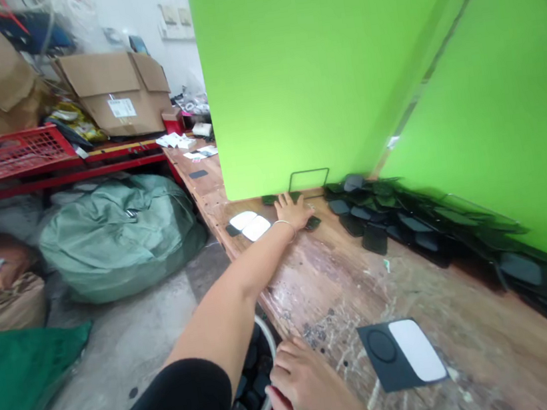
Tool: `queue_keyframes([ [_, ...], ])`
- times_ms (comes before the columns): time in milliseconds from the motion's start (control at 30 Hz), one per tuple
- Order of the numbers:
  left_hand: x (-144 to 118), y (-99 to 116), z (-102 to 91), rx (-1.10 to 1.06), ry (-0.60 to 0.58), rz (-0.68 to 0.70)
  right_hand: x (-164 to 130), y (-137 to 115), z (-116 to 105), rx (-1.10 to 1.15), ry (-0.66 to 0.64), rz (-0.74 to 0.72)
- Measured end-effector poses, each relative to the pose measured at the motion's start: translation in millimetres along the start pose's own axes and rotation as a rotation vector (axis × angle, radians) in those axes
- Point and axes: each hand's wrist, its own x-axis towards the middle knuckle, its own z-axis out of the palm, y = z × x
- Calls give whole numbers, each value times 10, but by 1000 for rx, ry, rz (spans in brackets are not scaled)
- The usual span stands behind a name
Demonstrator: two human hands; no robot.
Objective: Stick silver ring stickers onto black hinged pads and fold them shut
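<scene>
Wooden bench [416, 294]: left hand [293, 210] flat (far end), right hand [308, 389] on edge.

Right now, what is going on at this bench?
A person leans over a wooden bench set against green panels. The left hand is stretched far out, flat among small black pads beside two white pieces. The right hand rests at the near edge, above a tub of black parts. A black pad with a white piece on it lies close by, and a long heap of black pads runs along the panels.
</scene>
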Motion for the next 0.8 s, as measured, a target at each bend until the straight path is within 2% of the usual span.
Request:
queue_keyframes([
  [100, -61, 119, 95, 75, -53, -88, 1, 6, -13, 11, 9, 6],
  [200, -307, 298, 147, 143, -89, -108, -2, 9, -23, 15, 24, -6],
  [333, -704, 548, 108, 193, -123, 4, 6, 5, -23, -29, 24, -21],
  [433, -824, 628, -4, 174, -137, 109, 12, 0, 0, -105, 14, -51],
  [533, -778, 564, -127, 145, -111, 166, -8, -6, 35, -145, 35, -86],
  [633, -769, 408, -170, 140, -115, 193, -55, -7, 65, -114, 138, -116],
  [733, -907, 282, -64, 144, -165, 171, -87, 36, 116, -64, 216, -201],
  [800, -1050, 250, 68, 146, -130, 201, -95, 103, 175, -44, 228, -262],
])
